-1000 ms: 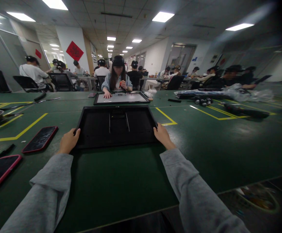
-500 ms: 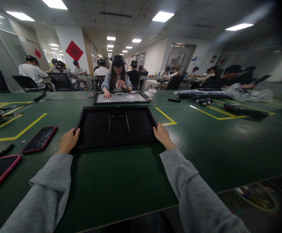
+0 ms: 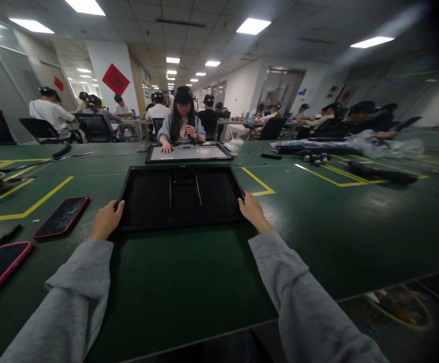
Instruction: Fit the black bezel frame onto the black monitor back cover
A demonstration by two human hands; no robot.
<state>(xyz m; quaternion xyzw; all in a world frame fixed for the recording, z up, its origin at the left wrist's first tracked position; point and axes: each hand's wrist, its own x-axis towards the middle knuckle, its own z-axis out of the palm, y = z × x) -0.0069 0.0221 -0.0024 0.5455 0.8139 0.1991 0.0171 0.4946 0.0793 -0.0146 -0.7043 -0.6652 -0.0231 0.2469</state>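
Observation:
A black monitor back cover (image 3: 147, 199), a shallow rectangular shell with raised edges, lies on the green table in front of me. Two thin metallic strips flank a recess at its centre. My left hand (image 3: 108, 220) grips its left edge, thumb on top. On the opposite side my right hand (image 3: 254, 212) is closed around the right edge. The fingers under the rim are hidden on both sides.
Two red-cased phones (image 3: 62, 217) lie to the left. Across the green table (image 3: 348, 227), a co-worker (image 3: 181, 118) rests a hand on a framed panel (image 3: 204, 152). Plastic-wrapped items (image 3: 317, 145) and a black tool (image 3: 381, 172) lie right. A basket (image 3: 404, 307) is below the table edge.

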